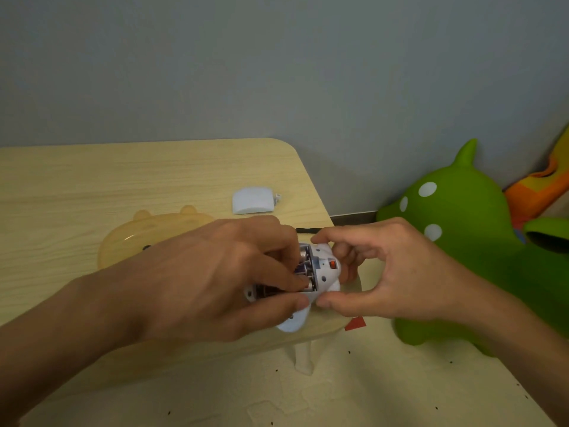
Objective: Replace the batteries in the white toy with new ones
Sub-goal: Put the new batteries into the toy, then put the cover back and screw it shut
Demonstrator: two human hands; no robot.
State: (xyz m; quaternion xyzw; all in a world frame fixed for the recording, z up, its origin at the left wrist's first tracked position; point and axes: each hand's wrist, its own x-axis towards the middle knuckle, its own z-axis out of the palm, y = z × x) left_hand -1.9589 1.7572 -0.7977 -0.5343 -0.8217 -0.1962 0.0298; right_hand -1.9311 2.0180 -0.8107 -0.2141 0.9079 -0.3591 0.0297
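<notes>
In the head view, the white toy (320, 266) is held over the near right corner of the wooden table (92, 180), its battery bay uncovered. It is pinched at its right end by the right hand (385, 272). A battery (303, 285) in the bay is pressed by the left hand's (221, 278) fingertips. A white cover (253, 200) lies farther back on the table.

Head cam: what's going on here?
A person is working on the white toy at the table's corner. The right hand steadies it while the left hand's fingers press into the open battery compartment, where batteries sit. The removed cover lies on the table behind.
</notes>
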